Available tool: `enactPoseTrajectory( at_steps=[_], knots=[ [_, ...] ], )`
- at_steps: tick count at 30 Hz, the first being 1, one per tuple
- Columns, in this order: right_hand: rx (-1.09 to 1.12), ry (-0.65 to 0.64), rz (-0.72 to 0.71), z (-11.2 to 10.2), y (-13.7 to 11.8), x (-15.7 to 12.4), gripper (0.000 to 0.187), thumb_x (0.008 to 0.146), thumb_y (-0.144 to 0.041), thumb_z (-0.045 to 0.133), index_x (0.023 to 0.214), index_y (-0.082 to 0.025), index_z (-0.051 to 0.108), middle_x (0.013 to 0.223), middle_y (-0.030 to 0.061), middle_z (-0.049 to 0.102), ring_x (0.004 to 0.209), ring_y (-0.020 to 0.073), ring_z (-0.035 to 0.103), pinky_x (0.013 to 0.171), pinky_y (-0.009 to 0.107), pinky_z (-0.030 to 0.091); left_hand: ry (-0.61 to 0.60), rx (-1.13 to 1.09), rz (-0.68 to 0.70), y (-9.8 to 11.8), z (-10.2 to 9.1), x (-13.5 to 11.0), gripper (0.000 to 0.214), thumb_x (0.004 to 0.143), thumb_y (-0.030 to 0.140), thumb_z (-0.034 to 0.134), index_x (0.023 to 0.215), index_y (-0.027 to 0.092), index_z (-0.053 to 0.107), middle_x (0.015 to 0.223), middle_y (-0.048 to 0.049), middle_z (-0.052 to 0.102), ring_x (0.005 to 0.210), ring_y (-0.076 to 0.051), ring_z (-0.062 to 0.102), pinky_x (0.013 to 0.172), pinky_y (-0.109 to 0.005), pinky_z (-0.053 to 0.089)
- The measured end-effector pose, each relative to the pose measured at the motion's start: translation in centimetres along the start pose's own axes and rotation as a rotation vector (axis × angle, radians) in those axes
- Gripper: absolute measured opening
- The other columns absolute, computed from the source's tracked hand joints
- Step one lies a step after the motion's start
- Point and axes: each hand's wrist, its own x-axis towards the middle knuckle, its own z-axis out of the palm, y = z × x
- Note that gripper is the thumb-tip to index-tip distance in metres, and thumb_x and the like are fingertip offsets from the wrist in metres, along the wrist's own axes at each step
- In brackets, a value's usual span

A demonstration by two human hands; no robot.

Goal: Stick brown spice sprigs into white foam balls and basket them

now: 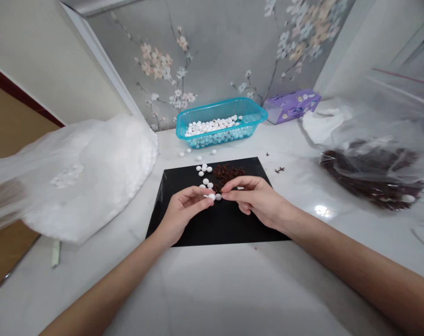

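Observation:
My left hand [184,205] and my right hand [257,196] meet over a black mat [212,224] on the white table. Each hand pinches a small white bead [215,197] at the fingertips, and the two beads touch between them. More loose white beads [205,171] lie on the far part of the mat. Beside them sits a small pile of dark brown dried pieces [228,172].
A turquoise plastic basket [255,116] with white beads stands at the back. A big clear bag of white beads [93,172] lies at left. At right a clear bag holds dark dried pieces [372,177]. A purple box [290,106] sits against the wall.

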Motion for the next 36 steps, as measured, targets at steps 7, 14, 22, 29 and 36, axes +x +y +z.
enactPoseTrajectory(
  at_steps=[7,14,22,29,36],
  knots=[
    [0.113,0.017,-0.080,0.8,0.8,-0.5,0.016,0.067,-0.026,0.071,0.078,-0.019,0.061,0.068,-0.0055,0.056,0.039,0.0007,0.036,0.037,0.019,0.029,0.011,-0.032,-0.043,-0.1,0.1,0.2,0.020,0.072,0.031,0.068,0.090,0.022,0.070,0.084,-0.0018,0.070,0.075,-0.011,0.062,0.072,-0.023,0.047],
    [0.152,0.012,-0.021,1.3,1.0,-0.5,0.037,0.062,-0.030,0.076,0.081,-0.021,0.046,0.072,-0.0072,0.059,0.037,0.0004,0.035,0.036,0.018,0.029,0.016,-0.021,-0.063,-0.2,0.2,0.4,0.018,0.070,0.028,0.071,0.088,0.022,0.071,0.081,-0.0004,0.070,0.076,-0.009,0.062,0.072,-0.018,0.047],
    [0.101,0.032,-0.035,1.2,1.2,-0.6,0.035,0.063,-0.032,0.075,0.074,-0.020,0.044,0.075,-0.0051,0.060,0.039,0.0004,0.035,0.036,0.018,0.029,0.026,-0.003,-0.049,-0.4,0.0,0.3,0.015,0.068,0.027,0.073,0.083,0.022,0.072,0.075,0.0009,0.069,0.072,-0.008,0.060,0.070,-0.017,0.046],
    [0.085,0.009,-0.046,1.2,1.3,-0.5,0.035,0.063,-0.033,0.076,0.070,-0.019,0.044,0.072,-0.0041,0.060,0.040,0.0011,0.036,0.035,0.017,0.029,0.026,-0.001,-0.039,-0.5,0.0,0.3,0.014,0.067,0.027,0.073,0.080,0.021,0.072,0.073,0.0003,0.069,0.071,-0.009,0.060,0.071,-0.020,0.047],
    [0.062,-0.027,-0.059,1.2,1.3,-0.4,0.035,0.062,-0.034,0.076,0.067,-0.018,0.045,0.072,-0.0040,0.058,0.041,0.0011,0.036,0.036,0.018,0.029,0.026,-0.007,-0.034,-0.5,0.1,0.3,0.015,0.066,0.028,0.074,0.079,0.021,0.072,0.072,-0.0001,0.069,0.069,-0.009,0.060,0.069,-0.020,0.047]
  ],
)
